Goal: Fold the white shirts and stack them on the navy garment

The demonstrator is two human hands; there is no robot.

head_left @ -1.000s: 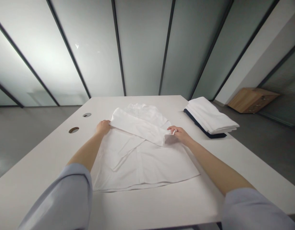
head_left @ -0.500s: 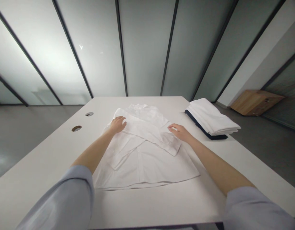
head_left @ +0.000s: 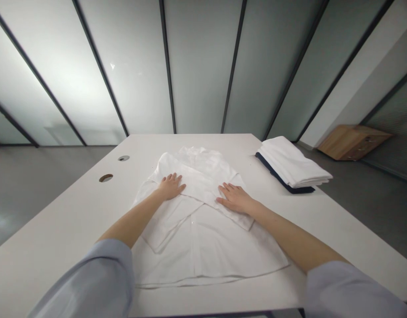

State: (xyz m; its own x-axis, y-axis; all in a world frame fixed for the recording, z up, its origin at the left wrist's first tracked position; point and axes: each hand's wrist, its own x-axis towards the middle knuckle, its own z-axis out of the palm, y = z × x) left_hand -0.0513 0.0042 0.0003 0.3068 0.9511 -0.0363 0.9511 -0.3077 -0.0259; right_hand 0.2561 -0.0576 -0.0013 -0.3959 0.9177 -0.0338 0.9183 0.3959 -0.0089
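Observation:
A white shirt (head_left: 203, 238) lies spread on the white table (head_left: 51, 247), with both sleeves folded across its chest. My left hand (head_left: 171, 186) lies flat and open on the left part of the folded sleeve, fingers stretched out. My right hand (head_left: 234, 198) also rests flat and open, on the right end of the same sleeve near its cuff. Neither hand holds anything.
A stack of folded white cloth over a dark piece (head_left: 291, 165) sits at the table's right far side. Two round cable holes (head_left: 106, 177) are at the left. A wooden cabinet (head_left: 352, 141) stands on the floor at right. Glass wall panels are behind the table.
My hands let go of the sleeve ends, laid the sleeve across the shirt, and moved inward to press flat on it. The shirt now reaches a little nearer to me.

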